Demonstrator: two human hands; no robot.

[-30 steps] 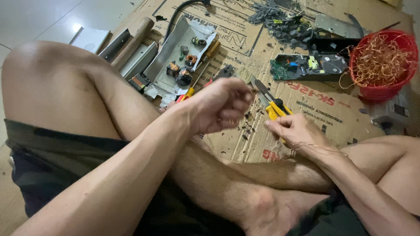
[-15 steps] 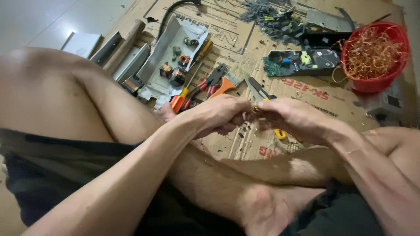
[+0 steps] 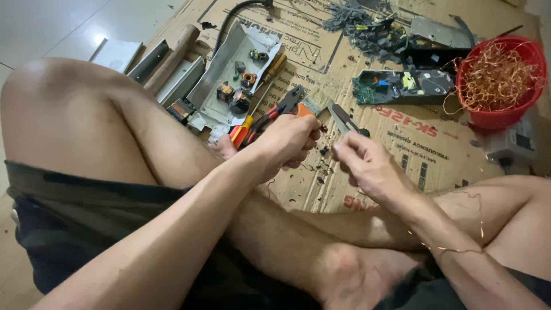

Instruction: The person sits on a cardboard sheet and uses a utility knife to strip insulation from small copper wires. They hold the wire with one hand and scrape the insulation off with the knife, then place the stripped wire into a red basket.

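left hand [image 3: 287, 140] curled shut on something small, too tiny to identify, just beside the red-handled pliers [image 3: 270, 117]. right hand [image 3: 367, 163] pinches closed on a thin copper wire [image 3: 459, 247] that trails back over the right wrist, knife [image 3: 344, 119] just beyond its fingertips. judgement: keep the strand taut and pull steadily, hands low over the cardboard [image 3: 373, 189]. red basket [image 3: 499, 80] of copper sits far right. versus half a second ago the hands, then touching, are now apart.

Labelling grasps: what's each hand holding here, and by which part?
Cannot tell for sure. Left hand is curled shut, contents hidden. Right hand pinches its fingertips together; anything between them is too small to see.
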